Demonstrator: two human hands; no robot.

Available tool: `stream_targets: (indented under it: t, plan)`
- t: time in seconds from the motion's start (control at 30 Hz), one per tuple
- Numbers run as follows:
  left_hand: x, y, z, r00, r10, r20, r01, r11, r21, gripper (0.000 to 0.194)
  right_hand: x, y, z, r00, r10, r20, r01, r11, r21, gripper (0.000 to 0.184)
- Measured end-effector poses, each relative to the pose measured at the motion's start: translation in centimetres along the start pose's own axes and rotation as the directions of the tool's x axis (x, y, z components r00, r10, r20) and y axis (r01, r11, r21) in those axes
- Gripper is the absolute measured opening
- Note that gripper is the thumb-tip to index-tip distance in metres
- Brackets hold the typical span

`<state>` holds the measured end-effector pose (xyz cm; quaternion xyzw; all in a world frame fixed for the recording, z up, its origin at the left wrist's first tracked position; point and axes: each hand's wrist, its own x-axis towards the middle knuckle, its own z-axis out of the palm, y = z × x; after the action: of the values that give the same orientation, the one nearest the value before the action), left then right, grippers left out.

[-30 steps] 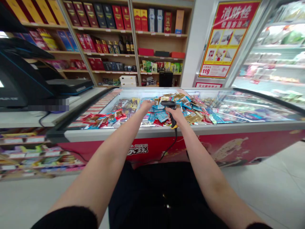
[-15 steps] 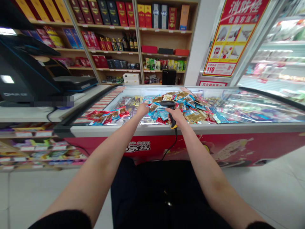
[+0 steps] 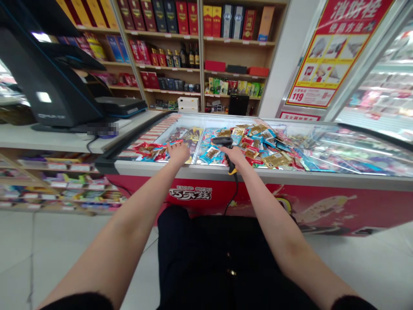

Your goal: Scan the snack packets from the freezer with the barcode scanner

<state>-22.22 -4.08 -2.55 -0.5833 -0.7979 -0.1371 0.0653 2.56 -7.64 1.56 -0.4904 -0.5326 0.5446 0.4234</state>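
While my right hand (image 3: 234,156) wraps firmly around a black corded barcode scanner (image 3: 226,150) just above centre frame, my left hand (image 3: 178,153) is spread open beside it, low over snack packets (image 3: 254,146) heaped in a chest freezer (image 3: 258,171); I cannot tell whether it touches them.

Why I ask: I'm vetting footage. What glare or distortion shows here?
In the head view, the wide lens bows the chest freezer and tilts the wooden shelves; glare streaks the freezer's glass lid; a bright reflection marks the black till screen.
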Motion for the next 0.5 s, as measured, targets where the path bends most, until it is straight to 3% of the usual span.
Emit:
stream_targets:
  t: [0.17, 0.3, 0.5]
  plan:
    - [-1.5, 0.3, -0.2, 0.994, 0.107, -0.032, -0.109, 0.991, -0.075, 0.049, -0.1, 0.1, 0.9, 1.000, -0.002, 0.029, 0.003, 0.999, -0.038, 0.028]
    - [-1.8, 0.6, -1.0, 0.999, -0.018, -0.046, 0.013, 0.995, -0.099, 0.044, 0.2, 0.4, 1.3, 0.999, 0.000, 0.040, 0.002, 0.998, -0.060, 0.027]
    - [-0.5, 0.6, -1.9, 0.985, -0.120, 0.122, 0.130, 0.989, -0.076, 0.045, 0.4, 0.4, 2.0, 0.997, 0.018, 0.072, -0.012, 0.997, -0.080, 0.032]
